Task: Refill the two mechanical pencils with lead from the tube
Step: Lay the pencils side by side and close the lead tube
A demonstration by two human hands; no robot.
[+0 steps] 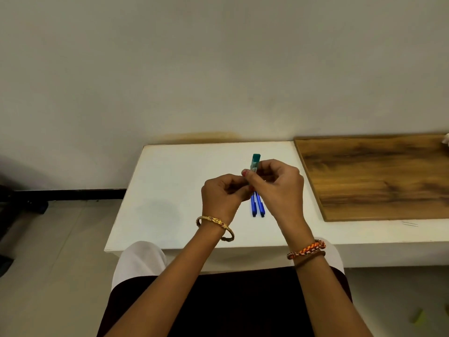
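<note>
lead tube upright, teal cap up | both hands pinch it: left, right

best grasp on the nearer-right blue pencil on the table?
Pinch the right mechanical pencil across its near, exposed barrel end, coming from above. It lies flat beside the other pencil, nearly touching, so approach its free right side; the far ends are hidden under the hands.
</note>
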